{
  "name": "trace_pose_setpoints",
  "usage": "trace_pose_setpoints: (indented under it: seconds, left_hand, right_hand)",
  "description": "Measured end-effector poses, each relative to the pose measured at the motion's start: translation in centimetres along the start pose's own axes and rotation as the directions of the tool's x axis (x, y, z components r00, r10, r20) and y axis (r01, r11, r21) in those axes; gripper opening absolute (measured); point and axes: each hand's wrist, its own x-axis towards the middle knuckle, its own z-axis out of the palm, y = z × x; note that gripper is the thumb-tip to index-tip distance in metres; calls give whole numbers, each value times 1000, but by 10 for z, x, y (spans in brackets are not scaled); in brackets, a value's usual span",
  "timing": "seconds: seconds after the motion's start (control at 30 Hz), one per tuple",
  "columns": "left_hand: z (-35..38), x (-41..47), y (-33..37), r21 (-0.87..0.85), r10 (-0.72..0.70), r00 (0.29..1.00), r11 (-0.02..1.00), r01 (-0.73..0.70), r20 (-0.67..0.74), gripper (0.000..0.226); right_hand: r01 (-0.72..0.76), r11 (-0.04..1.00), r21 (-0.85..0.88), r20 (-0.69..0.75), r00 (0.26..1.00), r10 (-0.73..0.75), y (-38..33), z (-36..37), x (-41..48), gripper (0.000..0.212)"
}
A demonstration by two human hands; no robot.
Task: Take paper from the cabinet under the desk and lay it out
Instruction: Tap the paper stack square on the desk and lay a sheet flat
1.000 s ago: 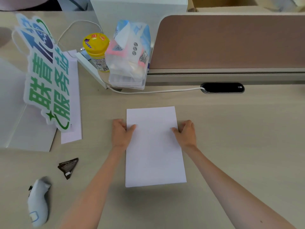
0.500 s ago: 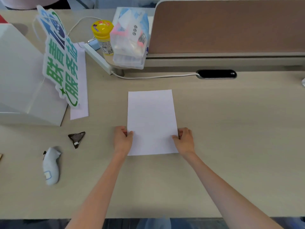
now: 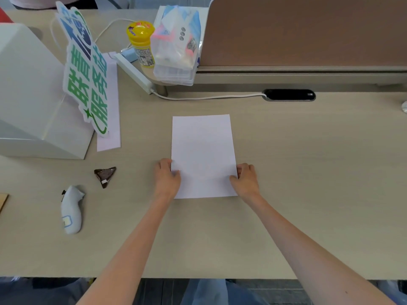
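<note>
A white sheet of paper lies flat on the beige desk, its long side running away from me. My left hand rests at the sheet's lower left edge, thumb on top of the paper. My right hand holds the lower right edge the same way, thumb pressing on the sheet. Both hands pinch the paper's sides. The cabinet under the desk is out of sight.
To the left stand a white box and a green and blue sign over another sheet. A dark folded triangle and a white controller lie front left. A yellow jar, plastic bag, brown partition and cable port are behind.
My hands have slid from the middle of the sheet's sides down toward its near corners. The view pulled back, showing the desk's front edge.
</note>
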Motion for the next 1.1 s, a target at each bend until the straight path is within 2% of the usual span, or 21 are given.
trace_pose_setpoints:
  seconds: [0.1, 0.2, 0.3, 0.4, 0.5, 0.63, 0.97, 1.1]
  left_hand:
    - [2, 8, 12, 125, 144, 987, 983, -134, -73, 34]
    - [9, 24, 22, 283, 355, 932, 904, -321, -76, 31]
    - [19, 48, 30, 481, 543, 839, 731, -484, 20, 37]
    - [26, 72, 31, 596, 620, 760, 540, -595, 196, 53]
    - [34, 90, 24, 610, 600, 733, 461, -645, 321, 57]
    - [41, 99, 11, 623, 530, 760, 463, -630, 375, 60]
    - [43, 105, 9, 626, 515, 772, 474, -619, 373, 60]
    - [43, 104, 11, 651, 506, 775, 449, -612, 380, 60]
  right_hand:
    - [98, 989, -112, -81, 991, -107, -12, 0, 8, 33]
    - [222, 948, -227, -90, 965, -248, -29, 3, 23, 42]
    - [378, 858, -347, -62, 904, -423, -45, 9, 44, 48]
    - [472, 732, -491, 13, 845, -535, -52, 19, 67, 55]
    - [524, 656, -544, 81, 811, -580, -49, 30, 87, 58]
    - [530, 629, -569, 146, 817, -557, -39, 38, 102, 60]
    - [517, 625, -584, 137, 823, -552, -30, 45, 110, 61]
    - [505, 623, -598, 160, 836, -525, -33, 43, 109, 62]
